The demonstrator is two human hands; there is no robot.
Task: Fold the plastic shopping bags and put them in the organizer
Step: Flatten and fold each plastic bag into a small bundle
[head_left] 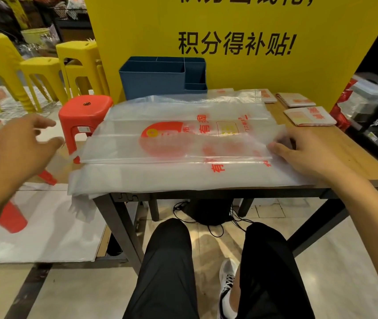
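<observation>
The bag (pixel 183 143) lay flat across the wooden counter (pixel 344 153), long axis running left to right, its left end hanging past the counter edge. It was clear plastic with red print: a red half-circle logo near the middle and the characters 有 and 润 readable beside it, turned sideways; the smaller print was too blurred to read. A near strip was folded over lengthwise, so the bag sat in long bands. Another 有 showed on the lowest layer near the front edge.

The right hand (pixel 303 155) pressed down on the bag's right end, fingers bent with the tips on the plastic, pinching nothing that I could see. The left hand (pixel 22 143) hung off to the left, apart from the bag, fingers spread loosely and holding nothing.

Behind the bag stood the blue organizer (pixel 160 77), split into compartments, against a yellow sign (pixel 229 42) that read 积分得补贴! Three folded bags (pixel 310 116) lay on the counter's far right. A red stool (pixel 84 113) sat just left of the counter, yellow stools (pixel 45 70) beyond it.
</observation>
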